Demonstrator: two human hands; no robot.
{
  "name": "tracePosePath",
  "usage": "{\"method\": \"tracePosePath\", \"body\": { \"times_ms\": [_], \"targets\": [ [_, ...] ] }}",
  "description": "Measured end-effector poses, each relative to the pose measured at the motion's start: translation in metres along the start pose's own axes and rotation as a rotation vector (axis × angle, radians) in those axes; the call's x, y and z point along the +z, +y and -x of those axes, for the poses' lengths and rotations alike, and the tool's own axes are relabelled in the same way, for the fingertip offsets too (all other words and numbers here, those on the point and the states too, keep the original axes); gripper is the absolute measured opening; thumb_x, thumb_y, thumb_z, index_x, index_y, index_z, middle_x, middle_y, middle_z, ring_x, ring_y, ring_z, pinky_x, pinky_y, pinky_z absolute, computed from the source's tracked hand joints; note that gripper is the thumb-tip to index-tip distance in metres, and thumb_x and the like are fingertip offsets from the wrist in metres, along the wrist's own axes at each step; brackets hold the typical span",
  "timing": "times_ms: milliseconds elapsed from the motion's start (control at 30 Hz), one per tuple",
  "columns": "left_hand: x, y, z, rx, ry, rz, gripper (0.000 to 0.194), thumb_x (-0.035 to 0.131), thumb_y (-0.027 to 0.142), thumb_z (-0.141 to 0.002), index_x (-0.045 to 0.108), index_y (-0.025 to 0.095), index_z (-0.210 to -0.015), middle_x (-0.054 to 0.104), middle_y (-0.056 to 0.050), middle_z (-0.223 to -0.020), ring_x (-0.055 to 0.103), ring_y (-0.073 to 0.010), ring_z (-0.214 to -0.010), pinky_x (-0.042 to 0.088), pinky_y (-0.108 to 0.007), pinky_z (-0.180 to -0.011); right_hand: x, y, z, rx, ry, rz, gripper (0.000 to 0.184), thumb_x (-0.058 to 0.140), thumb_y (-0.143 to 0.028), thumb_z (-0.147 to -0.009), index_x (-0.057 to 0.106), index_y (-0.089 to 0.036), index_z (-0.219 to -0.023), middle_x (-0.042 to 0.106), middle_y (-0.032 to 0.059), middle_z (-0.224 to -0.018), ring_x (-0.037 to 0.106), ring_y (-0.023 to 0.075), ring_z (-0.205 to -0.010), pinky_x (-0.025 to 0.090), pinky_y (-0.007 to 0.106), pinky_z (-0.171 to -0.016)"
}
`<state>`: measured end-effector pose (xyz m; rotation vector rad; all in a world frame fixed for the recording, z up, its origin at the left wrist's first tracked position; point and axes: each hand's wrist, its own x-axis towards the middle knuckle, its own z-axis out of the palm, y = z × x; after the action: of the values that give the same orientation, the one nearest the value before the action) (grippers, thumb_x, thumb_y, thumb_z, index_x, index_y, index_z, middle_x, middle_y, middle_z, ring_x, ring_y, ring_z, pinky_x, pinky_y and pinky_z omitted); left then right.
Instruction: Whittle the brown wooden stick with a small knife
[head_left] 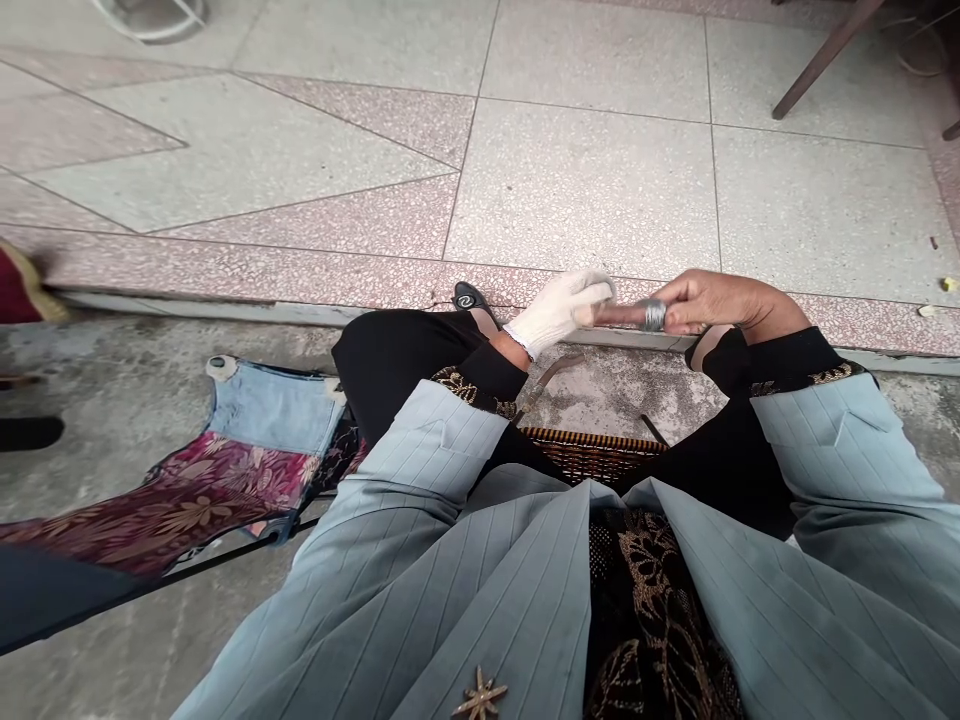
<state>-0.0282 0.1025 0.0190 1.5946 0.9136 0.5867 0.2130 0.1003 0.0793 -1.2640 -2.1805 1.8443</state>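
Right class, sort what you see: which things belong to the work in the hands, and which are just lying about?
In the work:
left hand, in a white glove
right hand
brown handle with a metal band, held by both hands

Lying about:
woven basket
patchwork cloth
black shoe
chair leg

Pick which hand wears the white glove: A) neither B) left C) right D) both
B: the left hand is in a white glove, while the right hand is bare; both grip a brownish rod with a metal band between them.
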Motion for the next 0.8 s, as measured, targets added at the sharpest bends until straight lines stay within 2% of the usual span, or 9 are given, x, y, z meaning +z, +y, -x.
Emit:
{"method": "tracePosePath", "body": {
  "times_ms": [100, 167, 233, 333, 467, 567, 700, 800],
  "targets": [
    [0.012, 0.001, 0.004, 0.004, -0.161, -0.004, 0.022, 0.044, 0.029, -0.093, 0.06, 0.015, -0.086, 0.048, 0.003, -0.066, 0.043, -0.007, -0.055, 0.038, -0.02, -0.054, -0.001, -0.003, 0.004, -0.132, 0.363, -0.183, 0.04, 0.069, -0.058, -0.081, 0.063, -0.019, -0.078, 0.05, -0.0034, -0.057, 0.041, 0.0072, -0.048, 0.031, 0.023, -0.046],
    [0.018, 0.003, 0.008, 0.04, -0.266, 0.024, 0.023, 0.042, 0.027, -0.094, 0.06, 0.015, -0.087, 0.051, 0.002, -0.07, 0.043, -0.0065, -0.056, 0.04, -0.02, -0.055, -0.002, -0.002, 0.005, -0.157, 0.586, -0.291, 0.042, 0.068, -0.059, -0.082, 0.063, -0.018, -0.079, 0.048, -0.0027, -0.056, 0.039, 0.0069, -0.047, 0.029, 0.023, -0.044],
    [0.021, 0.006, 0.01, 0.068, -0.311, 0.064, 0.023, 0.042, 0.027, -0.094, 0.06, 0.015, -0.089, 0.055, 0.0, -0.078, 0.043, -0.0059, -0.058, 0.042, -0.02, -0.058, -0.005, 0.002, 0.003, -0.12, 0.717, -0.314, 0.043, 0.068, -0.06, -0.081, 0.063, -0.017, -0.079, 0.046, -0.0024, -0.055, 0.038, 0.007, -0.046, 0.027, 0.024, -0.042],
    [0.02, 0.009, 0.01, 0.085, -0.352, 0.109, 0.023, 0.042, 0.028, -0.094, 0.06, 0.015, -0.089, 0.056, -0.001, -0.083, 0.043, -0.0054, -0.058, 0.044, -0.021, -0.06, -0.012, 0.012, 0.0, 0.0, 0.799, -0.193, 0.045, 0.068, -0.062, -0.08, 0.064, -0.017, -0.078, 0.047, -0.0015, -0.055, 0.039, 0.008, -0.045, 0.029, 0.025, -0.043],
    [0.018, 0.01, 0.01, 0.101, -0.43, 0.125, 0.026, 0.044, 0.031, -0.095, 0.061, 0.014, -0.086, 0.056, -0.001, -0.078, 0.043, -0.0051, -0.056, 0.04, -0.02, -0.056, -0.018, 0.023, -0.005, 0.174, 0.812, 0.039, 0.047, 0.067, -0.063, -0.08, 0.067, -0.016, -0.078, 0.051, 0.0009, -0.056, 0.043, 0.0105, -0.049, 0.032, 0.028, -0.048],
    [0.015, 0.01, 0.01, 0.125, -0.415, 0.09, 0.03, 0.044, 0.036, -0.095, 0.062, 0.014, -0.087, 0.057, -0.001, -0.079, 0.044, -0.0055, -0.058, 0.04, -0.019, -0.055, -0.018, 0.02, -0.006, 0.304, 0.76, 0.235, 0.047, 0.067, -0.061, -0.08, 0.071, -0.014, -0.081, 0.055, 0.0032, -0.059, 0.047, 0.0129, -0.054, 0.035, 0.03, -0.053],
    [0.008, 0.013, 0.012, 0.162, -0.358, 0.007, 0.03, 0.045, 0.038, -0.095, 0.063, 0.015, -0.087, 0.059, -0.001, -0.081, 0.05, -0.0072, -0.064, 0.044, -0.02, -0.06, -0.016, 0.014, -0.007, 0.467, 0.542, 0.413, 0.046, 0.068, -0.061, -0.078, 0.073, -0.016, -0.085, 0.06, 0.0048, -0.065, 0.05, 0.0159, -0.06, 0.037, 0.033, -0.058],
    [0.0, 0.015, 0.012, 0.15, -0.3, -0.065, 0.03, 0.045, 0.038, -0.095, 0.063, 0.015, -0.089, 0.058, 0.0, -0.076, 0.049, -0.0073, -0.061, 0.044, -0.021, -0.06, -0.016, 0.015, -0.007, 0.482, 0.323, 0.429, 0.045, 0.069, -0.063, -0.075, 0.074, -0.019, -0.083, 0.062, 0.0044, -0.066, 0.051, 0.0167, -0.061, 0.038, 0.033, -0.059]
  ]
}}
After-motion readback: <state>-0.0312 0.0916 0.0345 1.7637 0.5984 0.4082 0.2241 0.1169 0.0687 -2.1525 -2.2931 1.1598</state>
